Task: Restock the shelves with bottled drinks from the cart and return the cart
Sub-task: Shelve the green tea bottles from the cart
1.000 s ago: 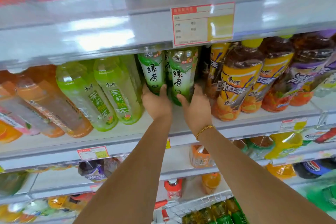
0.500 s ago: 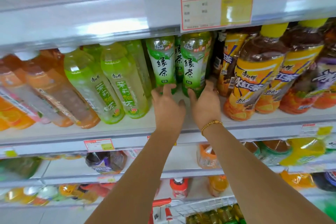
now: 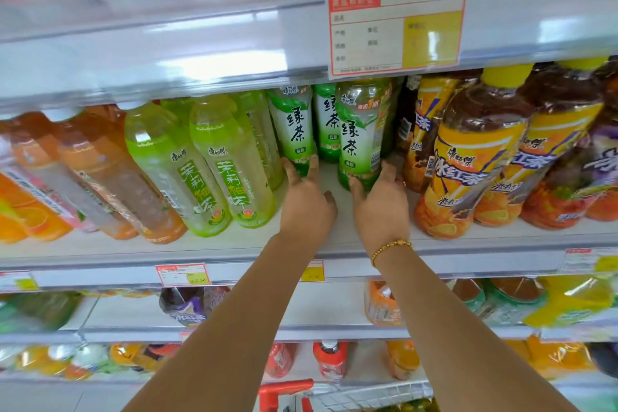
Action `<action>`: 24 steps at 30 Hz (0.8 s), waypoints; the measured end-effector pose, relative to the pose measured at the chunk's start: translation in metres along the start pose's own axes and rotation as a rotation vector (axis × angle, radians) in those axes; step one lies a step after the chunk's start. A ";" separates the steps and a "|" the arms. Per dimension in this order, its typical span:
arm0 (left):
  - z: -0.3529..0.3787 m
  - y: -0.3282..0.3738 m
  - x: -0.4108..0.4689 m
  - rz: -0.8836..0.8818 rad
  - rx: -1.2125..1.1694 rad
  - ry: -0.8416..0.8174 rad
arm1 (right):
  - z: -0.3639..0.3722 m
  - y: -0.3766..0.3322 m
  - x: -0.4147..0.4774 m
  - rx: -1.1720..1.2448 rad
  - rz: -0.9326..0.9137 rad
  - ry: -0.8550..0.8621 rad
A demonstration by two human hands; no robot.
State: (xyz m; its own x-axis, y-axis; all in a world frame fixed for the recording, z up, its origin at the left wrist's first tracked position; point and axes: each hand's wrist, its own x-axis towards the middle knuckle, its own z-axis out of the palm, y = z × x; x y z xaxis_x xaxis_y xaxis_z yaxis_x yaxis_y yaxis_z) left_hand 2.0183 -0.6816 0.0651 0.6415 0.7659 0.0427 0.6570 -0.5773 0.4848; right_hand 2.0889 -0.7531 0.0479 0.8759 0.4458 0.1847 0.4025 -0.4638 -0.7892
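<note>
Clear, glossy plastic green tea bottles wear shiny film labels. The shelf board looks smooth and matt, its clear plastic front rail glaring. Paper price tag. Shiny gold-coloured beaded bracelet.

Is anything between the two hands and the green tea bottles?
Nothing visible stands between. The left hand touches the base of the left green tea bottle; the right hand grips the base of the front green tea bottle.
</note>
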 end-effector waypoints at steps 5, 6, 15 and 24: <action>-0.004 0.000 0.001 0.032 -0.103 0.179 | 0.001 0.001 0.001 -0.013 -0.003 0.006; -0.004 0.001 0.002 0.028 -0.128 0.192 | 0.001 0.001 0.001 -0.017 -0.008 0.011; 0.004 -0.009 0.026 -0.043 -0.107 0.061 | 0.001 -0.001 -0.001 -0.050 -0.003 0.005; 0.008 -0.004 0.024 0.001 -0.268 0.189 | 0.002 -0.006 -0.002 -0.100 0.060 0.040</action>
State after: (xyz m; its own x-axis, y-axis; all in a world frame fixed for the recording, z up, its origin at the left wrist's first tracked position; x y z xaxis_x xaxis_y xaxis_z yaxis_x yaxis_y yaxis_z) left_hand 2.0343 -0.6628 0.0571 0.5406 0.8190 0.1922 0.5127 -0.5019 0.6966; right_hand 2.0845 -0.7500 0.0514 0.9084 0.3848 0.1637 0.3717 -0.5635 -0.7378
